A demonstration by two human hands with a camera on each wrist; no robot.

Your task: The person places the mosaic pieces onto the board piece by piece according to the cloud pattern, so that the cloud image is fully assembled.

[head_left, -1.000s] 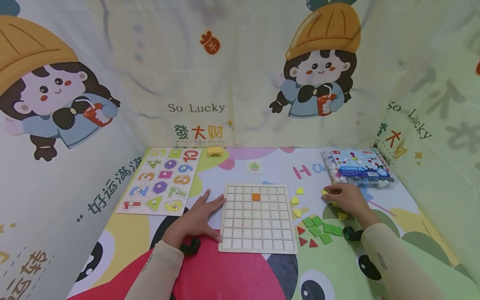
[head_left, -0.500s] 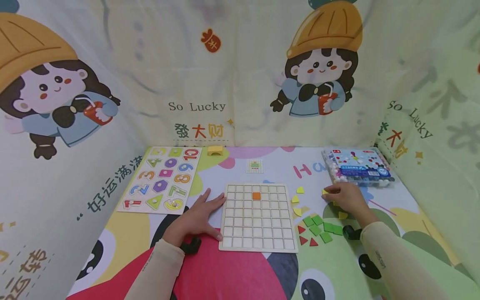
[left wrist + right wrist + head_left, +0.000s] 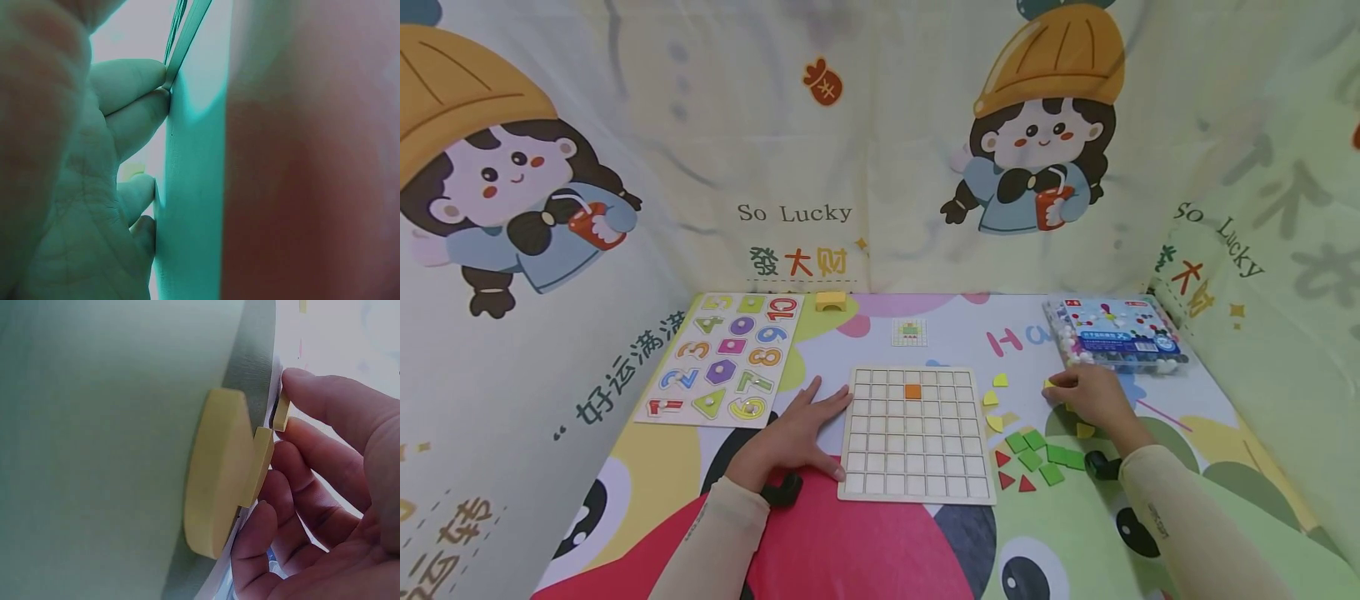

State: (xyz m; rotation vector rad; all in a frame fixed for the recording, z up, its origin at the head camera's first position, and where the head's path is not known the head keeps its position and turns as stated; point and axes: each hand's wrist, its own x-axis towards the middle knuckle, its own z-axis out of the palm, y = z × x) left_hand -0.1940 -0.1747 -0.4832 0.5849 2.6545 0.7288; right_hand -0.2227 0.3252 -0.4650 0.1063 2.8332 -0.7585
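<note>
A pale wooden grid board point(image 3: 917, 433) lies in the middle of the table, with one orange square tile point(image 3: 913, 392) in an upper cell. My left hand point(image 3: 792, 435) is spread along the board's left side, thumb and fingertips at its edge. To the right of the board, my right hand point(image 3: 1093, 398) is down at the table. Its thumb and index finger pinch a small yellow piece point(image 3: 282, 412), while the other fingers curl loosely below. More yellow pieces point(image 3: 215, 472) lie beside those fingers. Several yellow quarter-round pieces point(image 3: 991, 398) are scattered between board and hand.
Several green square tiles point(image 3: 1052, 475) and red triangles point(image 3: 1027, 485) lie right of the board. A small pattern card point(image 3: 910, 333) lies behind it. A number puzzle board point(image 3: 722, 358) is at the left, a yellow arch block point(image 3: 831, 302) at the back, a clear bead box point(image 3: 1112, 333) at the right.
</note>
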